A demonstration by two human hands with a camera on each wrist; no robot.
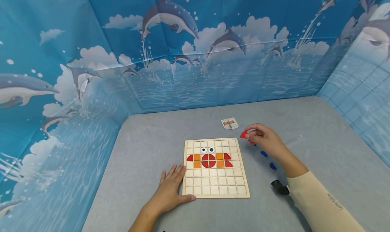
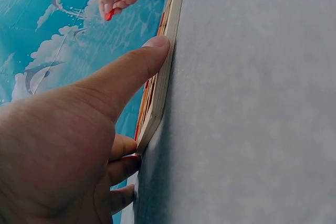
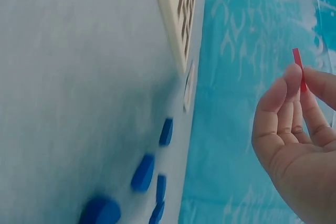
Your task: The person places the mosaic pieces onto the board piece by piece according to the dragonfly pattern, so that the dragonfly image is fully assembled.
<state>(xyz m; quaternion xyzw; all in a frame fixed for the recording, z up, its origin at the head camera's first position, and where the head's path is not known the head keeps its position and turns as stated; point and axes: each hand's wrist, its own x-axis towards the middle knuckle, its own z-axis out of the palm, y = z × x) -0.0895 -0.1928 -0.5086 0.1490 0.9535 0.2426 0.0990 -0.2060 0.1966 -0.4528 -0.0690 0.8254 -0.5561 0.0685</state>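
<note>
My right hand [image 1: 264, 139] pinches a thin red puzzle piece with a curved edge [image 3: 298, 66] between thumb and fingertips, raised above the table at the far right of the board. The square wooden grid board [image 1: 210, 181] lies flat in the middle. On it, red and orange pieces form a row, with a red circle [image 1: 208, 160] at the centre and two eye pieces [image 1: 208, 150] above. My left hand [image 1: 170, 188] rests at the board's near left corner, its thumb against the near edge and its other fingers along the left side.
A small pattern card [image 1: 230, 123] lies beyond the board's far right corner. Several blue pieces [image 3: 143, 172] are scattered on the grey table [image 1: 152, 140] to the right. A black device [image 1: 279, 188] sits by the right sleeve. Dolphin-print curtain [image 1: 213, 83] stands behind and at both sides.
</note>
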